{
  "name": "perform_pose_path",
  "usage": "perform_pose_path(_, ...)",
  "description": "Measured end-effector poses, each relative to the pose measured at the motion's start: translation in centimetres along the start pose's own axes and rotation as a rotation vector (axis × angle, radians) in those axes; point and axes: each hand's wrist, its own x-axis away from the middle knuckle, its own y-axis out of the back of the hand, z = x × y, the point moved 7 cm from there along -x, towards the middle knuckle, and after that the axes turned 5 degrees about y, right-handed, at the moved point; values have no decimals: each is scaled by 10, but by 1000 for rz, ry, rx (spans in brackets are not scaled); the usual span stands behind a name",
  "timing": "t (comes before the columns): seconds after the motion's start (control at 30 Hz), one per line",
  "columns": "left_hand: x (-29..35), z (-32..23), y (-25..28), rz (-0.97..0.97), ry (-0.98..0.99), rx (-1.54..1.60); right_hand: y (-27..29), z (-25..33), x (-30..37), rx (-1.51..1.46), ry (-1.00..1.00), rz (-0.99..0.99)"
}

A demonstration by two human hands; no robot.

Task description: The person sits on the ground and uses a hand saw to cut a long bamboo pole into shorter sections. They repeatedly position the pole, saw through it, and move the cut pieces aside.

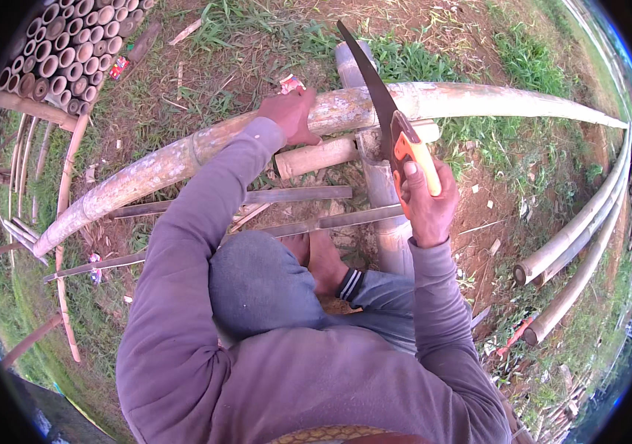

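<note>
A long, thick bamboo pole (464, 101) runs across in front of me, bending with the lens from lower left to far right. My left hand (291, 116) is wrapped over its top, left of the middle. In my right hand (432, 205) is a hand saw (380, 90) with an orange and black handle, its dark blade pointing up and away. The blade crosses in front of the pole; whether it touches cannot be told. Below the pole lie a short bamboo piece (317, 158) and an upright-running bamboo support (391, 235), partly hidden by my right hand and the saw.
Cut bamboo sections (72, 55) are stacked at the far left beside a pole frame (70, 177). Split bamboo strips (297, 194) lie near my knee. More bamboo poles (553, 255) lie at right, near an orange tool (516, 334). Grass and bare soil surround them.
</note>
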Motion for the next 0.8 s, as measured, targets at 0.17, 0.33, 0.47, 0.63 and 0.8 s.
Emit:
perform_pose_path(0.17,4,-4,-30,95,36,-91,7,7,-8,69,207,64)
perform_pose_path(0.33,8,-12,-24,95,73,-116,11,-17,20,-144,179,-121)
perform_pose_path(0.47,-1,-12,-18,122,107,-131,30,-30,36,-139,235,-174)
perform_pose_path(0.63,5,-30,-33,-119,-23,-199,40,-43,46,-102,210,-207)
perform_pose_path(0.8,-33,-10,-25,203,23,25,37,-47,46,-243,219,-210)
